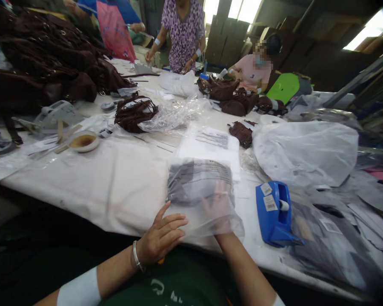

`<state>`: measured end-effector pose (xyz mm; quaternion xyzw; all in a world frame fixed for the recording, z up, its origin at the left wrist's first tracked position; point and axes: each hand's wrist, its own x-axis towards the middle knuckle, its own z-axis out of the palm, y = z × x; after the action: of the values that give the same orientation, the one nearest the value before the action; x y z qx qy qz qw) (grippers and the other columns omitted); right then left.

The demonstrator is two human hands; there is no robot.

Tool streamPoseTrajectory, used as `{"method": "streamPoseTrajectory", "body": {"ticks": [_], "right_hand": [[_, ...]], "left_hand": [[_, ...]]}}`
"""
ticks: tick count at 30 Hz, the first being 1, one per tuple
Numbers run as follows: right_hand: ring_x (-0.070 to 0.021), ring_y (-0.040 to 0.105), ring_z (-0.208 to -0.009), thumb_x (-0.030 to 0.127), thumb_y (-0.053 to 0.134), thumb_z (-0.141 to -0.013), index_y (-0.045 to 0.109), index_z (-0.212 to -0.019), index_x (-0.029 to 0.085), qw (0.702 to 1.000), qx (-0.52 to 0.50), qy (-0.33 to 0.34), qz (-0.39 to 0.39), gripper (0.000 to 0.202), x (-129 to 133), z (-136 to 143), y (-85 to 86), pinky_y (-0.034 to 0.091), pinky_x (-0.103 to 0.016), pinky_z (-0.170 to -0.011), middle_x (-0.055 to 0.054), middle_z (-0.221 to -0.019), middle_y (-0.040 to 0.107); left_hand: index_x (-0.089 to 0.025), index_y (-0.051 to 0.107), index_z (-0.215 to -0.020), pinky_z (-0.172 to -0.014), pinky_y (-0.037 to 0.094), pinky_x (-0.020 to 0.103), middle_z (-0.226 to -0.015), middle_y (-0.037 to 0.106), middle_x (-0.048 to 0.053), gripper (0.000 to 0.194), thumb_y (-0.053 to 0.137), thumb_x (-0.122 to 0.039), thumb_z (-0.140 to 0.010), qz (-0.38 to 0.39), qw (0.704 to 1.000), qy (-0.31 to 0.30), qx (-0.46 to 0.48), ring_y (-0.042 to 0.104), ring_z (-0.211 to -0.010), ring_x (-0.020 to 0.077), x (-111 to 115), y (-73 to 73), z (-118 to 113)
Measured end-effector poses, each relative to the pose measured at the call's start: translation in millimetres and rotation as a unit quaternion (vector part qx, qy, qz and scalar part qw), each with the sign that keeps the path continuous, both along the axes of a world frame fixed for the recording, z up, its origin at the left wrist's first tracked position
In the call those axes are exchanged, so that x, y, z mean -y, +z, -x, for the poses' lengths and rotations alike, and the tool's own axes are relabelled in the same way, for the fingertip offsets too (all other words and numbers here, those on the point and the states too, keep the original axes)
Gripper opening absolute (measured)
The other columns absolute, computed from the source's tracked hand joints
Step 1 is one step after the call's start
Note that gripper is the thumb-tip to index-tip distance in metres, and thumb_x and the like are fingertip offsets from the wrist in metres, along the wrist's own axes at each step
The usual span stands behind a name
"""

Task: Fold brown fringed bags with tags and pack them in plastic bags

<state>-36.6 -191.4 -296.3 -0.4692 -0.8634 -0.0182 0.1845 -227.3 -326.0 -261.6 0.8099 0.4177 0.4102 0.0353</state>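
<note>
One clear bag [182, 187] covers one right hand [220, 204], grip released, beside one left hand [161, 239], likewise unclenched.

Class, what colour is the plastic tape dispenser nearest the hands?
The tape dispenser is blue; the head view shows it.

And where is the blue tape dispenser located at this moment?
In the head view, the blue tape dispenser is on the table, right of centre, between the right hand and the dark bagged items.

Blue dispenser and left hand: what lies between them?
In the head view: the clear bag, the right hand showing through its plastic, then white tabletop.
</note>
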Motion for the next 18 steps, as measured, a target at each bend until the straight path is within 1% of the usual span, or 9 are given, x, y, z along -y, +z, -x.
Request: {"method": "streamPoseTrajectory", "body": {"ticks": [2,4,6,7,10,11,13,16,18], "right_hand": [[-0.0383,0.025,-0.135,0.045,0.055,-0.084,0.036,-0.139,0.019,0.999,0.021,0.037,0.0,0.063,-2,1,-5.4,0.026,-0.06,-0.106,-0.013,-0.147,0.033],[-0.0364,0.026,-0.136,0.045,0.053,-0.085,0.035,-0.14,0.023,0.995,0.041,0.084,0.019,0.062,-3,4,-6.8,0.024,-0.058,-0.108,-0.008,-0.147,0.036],[-0.0373,0.028,-0.135,0.046,0.053,-0.085,0.034,-0.141,0.021,0.995,0.041,0.083,0.032,0.064,-3,7,-5.2,0.022,-0.059,-0.108,-0.009,-0.146,0.037],[-0.039,0.026,-0.135,0.047,0.053,-0.084,0.032,-0.142,0.019,0.996,0.034,0.079,0.033,0.068,-3,10,-4.2,0.021,-0.06,-0.108,-0.011,-0.147,0.036],[-0.0436,0.018,-0.137,0.044,0.059,-0.08,0.026,-0.145,0.02,0.995,0.009,0.09,0.046,0.077,-7,16,-3.8,0.017,-0.065,-0.107,-0.012,-0.15,0.028],[-0.0438,0.018,-0.137,0.041,0.06,-0.079,0.026,-0.145,0.022,0.994,0.004,0.099,0.052,0.077,-9,18,-4.8,0.016,-0.066,-0.107,-0.011,-0.15,0.028],[-0.0433,0.018,-0.137,0.036,0.063,-0.077,0.028,-0.144,0.024,0.992,0.001,0.111,0.058,0.077,-13,19,-8.6,0.015,-0.066,-0.107,-0.009,-0.149,0.03],[-0.0403,0.017,-0.138,0.035,0.062,-0.078,0.029,-0.143,0.027,0.991,-0.001,0.12,0.061,0.074,-6,7,-18.9,0.016,-0.066,-0.108,-0.006,-0.15,0.029],[-0.038,0.021,-0.138,0.031,0.059,-0.079,0.031,-0.142,0.032,0.99,-0.003,0.123,0.068,0.068,14,-14,-29.3,0.022,-0.065,-0.107,-0.003,-0.149,0.033]], "left_hand": [[-0.016,0.059,-0.095,-0.113,0.018,0.059,-0.107,0.069,0.008,0.011,0.054,-0.01,-0.087,0.009,1.0,-0.016,-0.015,0.058,-0.111,0.0209,4,-6.4,-1],[-0.016,0.059,-0.095,-0.114,0.017,0.057,-0.101,0.071,0.006,0.011,0.054,-0.009,-0.087,0.006,0.999,-0.03,-0.017,0.061,-0.107,0.0189,7,-9.2,-2],[-0.016,0.059,-0.096,-0.114,0.016,0.056,-0.101,0.071,0.006,0.012,0.054,-0.01,-0.087,0.01,0.999,-0.029,-0.027,0.06,-0.107,0.0187,10,-10.2,-2],[-0.016,0.059,-0.1,-0.114,0.015,0.057,-0.106,0.069,0.007,0.015,0.055,-0.011,-0.086,0.021,0.999,-0.021,-0.043,0.058,-0.112,0.0205,11,-11.3,-1],[-0.013,0.049,-0.126,-0.111,0.014,0.063,-0.132,0.053,0.016,0.043,0.048,-0.007,-0.083,0.087,0.989,0.037,-0.117,0.039,-0.131,0.0285,13,-21.1,5],[-0.012,0.041,-0.134,-0.11,0.013,0.064,-0.137,0.047,0.017,0.055,0.044,-0.003,-0.08,0.109,0.982,0.054,-0.142,0.034,-0.134,0.0292,14,-26.3,7],[-0.015,0.031,-0.142,-0.11,0.013,0.064,-0.14,0.044,0.015,0.071,0.036,0.005,-0.074,0.135,0.971,0.07,-0.184,0.031,-0.136,0.0275,16,-37.0,15],[-0.021,0.029,-0.143,-0.111,0.011,0.061,-0.141,0.043,0.01,0.077,0.035,0.009,-0.072,0.148,0.961,0.072,-0.224,0.032,-0.135,0.0251,19,-46.1,27],[-0.022,0.029,-0.144,-0.112,0.011,0.059,-0.145,0.038,0.009,0.078,0.036,0.009,-0.073,0.162,0.953,0.078,-0.246,0.03,-0.136,0.0251,20,-46.4,33]]}}
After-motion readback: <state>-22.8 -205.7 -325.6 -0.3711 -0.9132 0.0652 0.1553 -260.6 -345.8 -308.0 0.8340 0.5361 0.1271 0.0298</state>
